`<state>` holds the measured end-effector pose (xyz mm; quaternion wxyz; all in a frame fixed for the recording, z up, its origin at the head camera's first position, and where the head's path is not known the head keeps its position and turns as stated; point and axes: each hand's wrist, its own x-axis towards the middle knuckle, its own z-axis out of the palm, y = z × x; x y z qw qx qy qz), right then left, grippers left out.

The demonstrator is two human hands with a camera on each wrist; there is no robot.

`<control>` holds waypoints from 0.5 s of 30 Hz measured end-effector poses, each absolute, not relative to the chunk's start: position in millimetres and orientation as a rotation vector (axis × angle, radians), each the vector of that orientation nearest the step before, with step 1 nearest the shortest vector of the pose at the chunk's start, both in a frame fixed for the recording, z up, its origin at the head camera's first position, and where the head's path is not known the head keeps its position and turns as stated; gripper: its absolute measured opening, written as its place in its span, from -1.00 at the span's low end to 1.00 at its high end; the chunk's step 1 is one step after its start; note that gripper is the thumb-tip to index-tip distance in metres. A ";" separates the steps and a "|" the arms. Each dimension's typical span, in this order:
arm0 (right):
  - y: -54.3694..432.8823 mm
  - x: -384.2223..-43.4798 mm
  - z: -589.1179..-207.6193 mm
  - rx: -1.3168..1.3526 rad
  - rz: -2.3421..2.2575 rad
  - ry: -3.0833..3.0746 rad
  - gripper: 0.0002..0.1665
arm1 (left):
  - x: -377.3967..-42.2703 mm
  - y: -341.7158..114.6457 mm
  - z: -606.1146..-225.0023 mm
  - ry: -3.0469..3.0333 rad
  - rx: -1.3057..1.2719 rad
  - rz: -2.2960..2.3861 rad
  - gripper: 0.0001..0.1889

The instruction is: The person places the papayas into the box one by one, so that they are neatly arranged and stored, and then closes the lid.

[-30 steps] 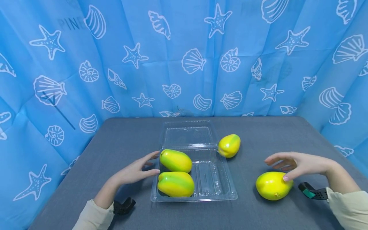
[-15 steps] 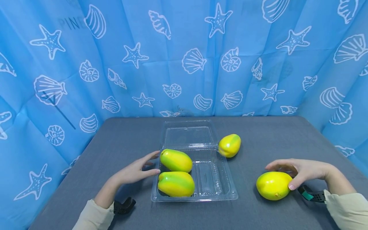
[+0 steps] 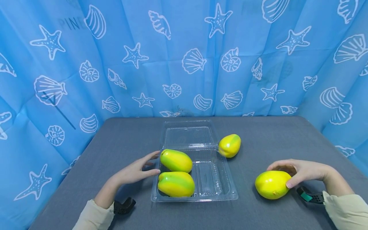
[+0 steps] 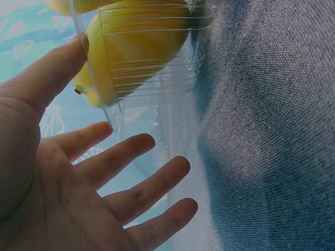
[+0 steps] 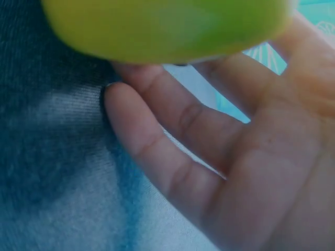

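Observation:
In the head view my right hand (image 3: 310, 172) grips a yellow-green mango (image 3: 270, 185) on the right of the table, thumb on its near side and fingers behind it. The right wrist view has fingers (image 5: 172, 110) curled under that mango (image 5: 167, 29). My left hand (image 3: 132, 171) lies at the left edge of a clear plastic clamshell container (image 3: 208, 199), its fingers spread; the thumb and index fingertips are right at the rim. Two mangoes lie in the container's left half, a far mango (image 3: 176, 160) and a near mango (image 3: 176, 184).
Another mango (image 3: 230, 145) lies just beyond the container's back right corner. The container's lid (image 3: 188, 135) is folded back flat on the grey tablecloth (image 3: 129, 137). A blue shell-print curtain (image 3: 184, 80) hangs behind the table.
My right hand has come lower and closed round the right mango, which has shifted very slightly up and left. The left hand has stayed in place.

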<state>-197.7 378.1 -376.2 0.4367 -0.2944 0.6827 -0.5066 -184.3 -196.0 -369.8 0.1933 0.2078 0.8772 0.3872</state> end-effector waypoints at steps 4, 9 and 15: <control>375.8 -196.5 -374.8 -0.745 -1.258 1.742 -0.42 | -184.4 -196.9 -370.5 2.450 0.594 1.094 -0.25; 373.0 -195.6 -371.5 -0.744 -1.238 1.810 -0.43 | -184.3 -197.4 -370.9 2.453 0.597 1.095 -0.25; 369.3 -195.3 -367.9 -0.787 -1.248 1.864 -0.44 | -184.5 -198.0 -371.2 2.447 0.596 1.101 -0.25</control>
